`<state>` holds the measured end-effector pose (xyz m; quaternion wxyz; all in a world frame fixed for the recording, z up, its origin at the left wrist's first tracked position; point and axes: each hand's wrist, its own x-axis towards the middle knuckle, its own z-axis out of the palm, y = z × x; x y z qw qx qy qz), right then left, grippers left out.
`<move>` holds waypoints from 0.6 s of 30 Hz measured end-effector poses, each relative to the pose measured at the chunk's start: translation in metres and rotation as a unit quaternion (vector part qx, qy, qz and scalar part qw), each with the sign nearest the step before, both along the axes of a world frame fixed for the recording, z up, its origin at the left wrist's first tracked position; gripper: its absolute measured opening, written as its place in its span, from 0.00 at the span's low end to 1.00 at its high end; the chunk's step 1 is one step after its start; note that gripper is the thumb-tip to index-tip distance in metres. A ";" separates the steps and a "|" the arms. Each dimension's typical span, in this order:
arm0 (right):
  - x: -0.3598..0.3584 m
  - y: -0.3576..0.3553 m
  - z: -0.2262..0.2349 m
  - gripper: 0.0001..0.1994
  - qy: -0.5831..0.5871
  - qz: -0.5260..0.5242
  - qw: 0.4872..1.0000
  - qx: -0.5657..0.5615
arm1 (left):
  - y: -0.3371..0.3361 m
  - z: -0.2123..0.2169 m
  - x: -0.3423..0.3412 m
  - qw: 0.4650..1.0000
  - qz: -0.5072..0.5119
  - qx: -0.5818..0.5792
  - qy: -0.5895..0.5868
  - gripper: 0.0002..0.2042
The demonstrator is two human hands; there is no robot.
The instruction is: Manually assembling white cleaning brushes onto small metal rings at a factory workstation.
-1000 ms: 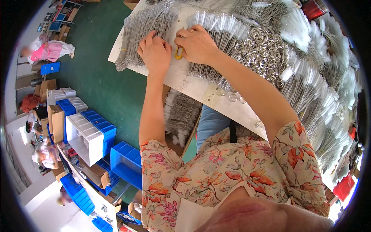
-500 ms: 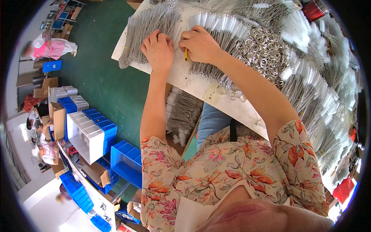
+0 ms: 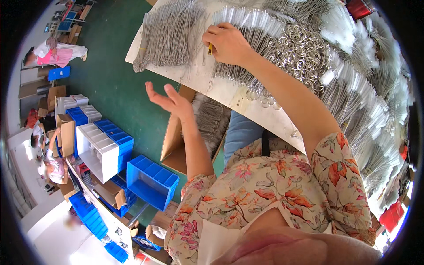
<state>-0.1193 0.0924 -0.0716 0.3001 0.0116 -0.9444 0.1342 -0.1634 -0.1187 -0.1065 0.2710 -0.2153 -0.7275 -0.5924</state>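
Note:
My right hand (image 3: 227,43) rests on the white table (image 3: 229,92), closed around a small yellow tool (image 3: 210,48), on a row of white-tipped wire brushes (image 3: 247,26). My left hand (image 3: 170,99) hangs open in the air off the table's edge, above the green floor, holding nothing. A bundle of grey wire brushes (image 3: 170,33) lies at the table's left end. A heap of metal rings (image 3: 304,48) lies right of my right hand.
An open cardboard box (image 3: 176,137) holding brushes stands under the table. Blue bins (image 3: 150,181) and white bins (image 3: 97,150) sit on the floor to my left. More brush piles (image 3: 366,101) cover the table's right side. Other people (image 3: 55,51) work farther off.
My left hand has lifted off the table and drawn back toward me, fingers spread. My right hand stays on the brushes with the yellow tool.

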 end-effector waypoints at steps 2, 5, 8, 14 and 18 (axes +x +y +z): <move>0.002 -0.001 0.001 0.11 -0.001 -0.004 1.000 0.000 | 0.013 -0.002 -0.006 1.000 -0.010 0.014 -0.011 0.25; 0.005 -0.001 0.005 0.11 -0.021 -0.015 1.000 -0.014 | 0.043 0.003 -0.029 1.000 0.002 -0.011 -0.011 0.27; 0.003 -0.005 0.006 0.11 -0.023 -0.012 0.999 -0.038 | 0.057 0.015 -0.047 0.996 0.038 -0.075 0.023 0.28; 0.004 -0.003 0.006 0.13 -0.035 0.004 0.998 -0.056 | 0.070 0.018 -0.042 0.992 0.052 -0.108 0.043 0.26; 0.004 0.001 0.003 0.13 -0.040 0.015 0.998 -0.047 | 0.050 0.020 -0.020 0.965 0.061 -0.237 0.093 0.19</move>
